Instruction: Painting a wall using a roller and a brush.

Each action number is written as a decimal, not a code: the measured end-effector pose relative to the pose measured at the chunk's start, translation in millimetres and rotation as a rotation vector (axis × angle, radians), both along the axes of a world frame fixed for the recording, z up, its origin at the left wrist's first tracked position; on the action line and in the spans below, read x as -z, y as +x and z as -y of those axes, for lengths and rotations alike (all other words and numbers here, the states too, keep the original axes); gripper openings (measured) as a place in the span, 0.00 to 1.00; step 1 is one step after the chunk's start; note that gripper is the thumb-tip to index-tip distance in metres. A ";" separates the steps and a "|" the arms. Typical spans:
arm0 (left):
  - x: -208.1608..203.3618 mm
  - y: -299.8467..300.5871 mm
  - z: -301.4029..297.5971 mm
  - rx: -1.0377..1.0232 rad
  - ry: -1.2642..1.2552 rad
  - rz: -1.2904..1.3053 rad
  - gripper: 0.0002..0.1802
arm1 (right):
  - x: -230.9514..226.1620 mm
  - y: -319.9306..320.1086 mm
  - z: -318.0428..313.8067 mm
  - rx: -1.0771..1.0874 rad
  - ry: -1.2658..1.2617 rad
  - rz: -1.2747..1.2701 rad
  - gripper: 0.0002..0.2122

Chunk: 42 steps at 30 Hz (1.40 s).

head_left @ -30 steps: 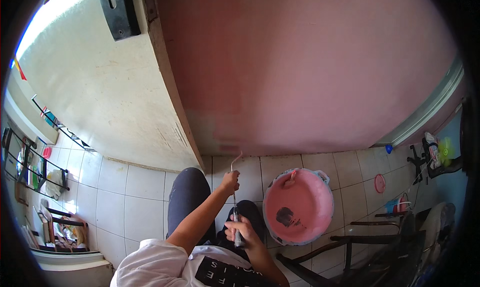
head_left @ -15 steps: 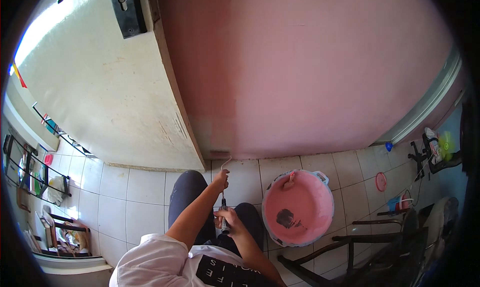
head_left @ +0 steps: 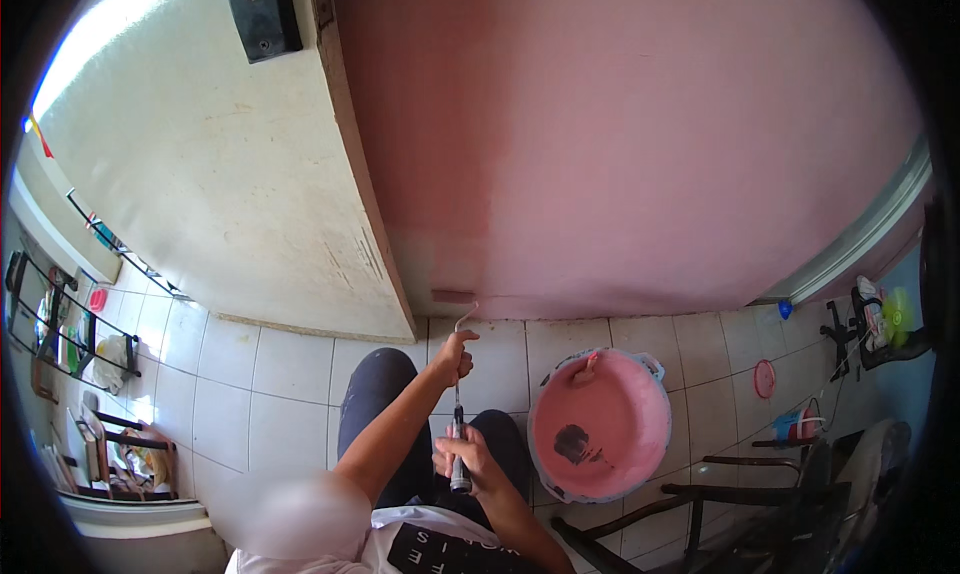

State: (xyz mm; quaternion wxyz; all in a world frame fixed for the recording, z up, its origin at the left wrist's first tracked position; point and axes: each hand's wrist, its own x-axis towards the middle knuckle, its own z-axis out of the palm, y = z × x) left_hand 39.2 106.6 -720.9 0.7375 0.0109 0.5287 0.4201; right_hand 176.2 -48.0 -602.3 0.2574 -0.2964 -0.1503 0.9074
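My left hand (head_left: 453, 357) is closed round the thin metal rod of a paint roller (head_left: 457, 414), partway up toward its head. Lower down, my right hand (head_left: 466, 452) grips the roller's dark and grey handle. The roller head (head_left: 454, 297) lies against the foot of the pink wall (head_left: 640, 154), just right of the door's edge. Around it the wall shows a pale, thinly coated patch, with a darker pink band above. To the right of my knees stands a round tub (head_left: 655, 404) of pink paint, with a paintbrush (head_left: 586, 371) inside by its far rim.
A cream door (head_left: 240, 194) stands open at the left, close to my left arm. Dark chair frames (head_left: 690, 494) crowd the lower right beyond the tub. Black racks (head_left: 75, 324) line the far left. A pink ring-shaped item (head_left: 764, 379) lies on the tiled floor (head_left: 290, 369).
The roller head has moved slightly up the wall, both hands staying on the roller. My view has shifted a little, so door and tub appear slightly displaced.
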 end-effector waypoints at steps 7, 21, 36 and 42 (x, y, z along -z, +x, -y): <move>24.2 5.7 11.3 -0.111 0.022 0.001 0.12 | 4.3 1.0 0.7 0.028 -0.056 0.075 0.08; 68.9 14.5 8.0 -0.141 0.045 -0.163 0.11 | 19.5 -7.3 -33.8 -0.070 -0.126 0.157 0.13; 15.0 0.2 33.5 -0.075 0.192 0.005 0.06 | 16.0 -27.3 -9.3 -0.017 -0.012 0.124 0.09; 4.3 -19.9 35.6 -0.001 0.185 -0.075 0.15 | 14.3 -43.8 0.5 -0.019 0.014 0.138 0.09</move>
